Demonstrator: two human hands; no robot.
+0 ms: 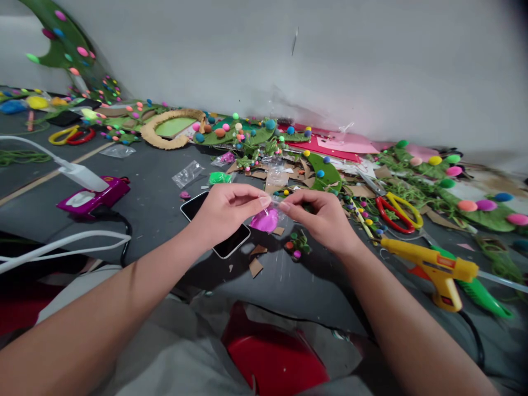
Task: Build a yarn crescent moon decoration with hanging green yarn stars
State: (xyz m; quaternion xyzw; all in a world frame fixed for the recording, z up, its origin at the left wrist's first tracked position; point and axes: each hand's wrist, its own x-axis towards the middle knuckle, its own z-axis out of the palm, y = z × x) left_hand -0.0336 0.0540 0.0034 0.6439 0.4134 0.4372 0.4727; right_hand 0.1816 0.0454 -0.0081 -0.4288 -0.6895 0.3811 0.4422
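Between my two hands hangs a small clear plastic bag with a bright purple-pink lump [264, 220] in it. My left hand [233, 209] pinches the top edge of the bag from the left. My right hand [317, 217] pinches the same edge from the right, thumb against fingers. Below my left hand lies a phone [233, 241] with a dark screen, partly covered by the hand. A little green piece with coloured balls [297, 246] rests under my right hand. Cardboard scraps [256, 267] lie near the table's front.
A yellow glue gun [433, 264] and red-and-yellow scissors [398, 212] lie to the right. At left is a purple power socket [94, 198] with a white plug and cables. Bags with green clay-like stuff [220, 177] and green felt pieces [247, 132] line the back.
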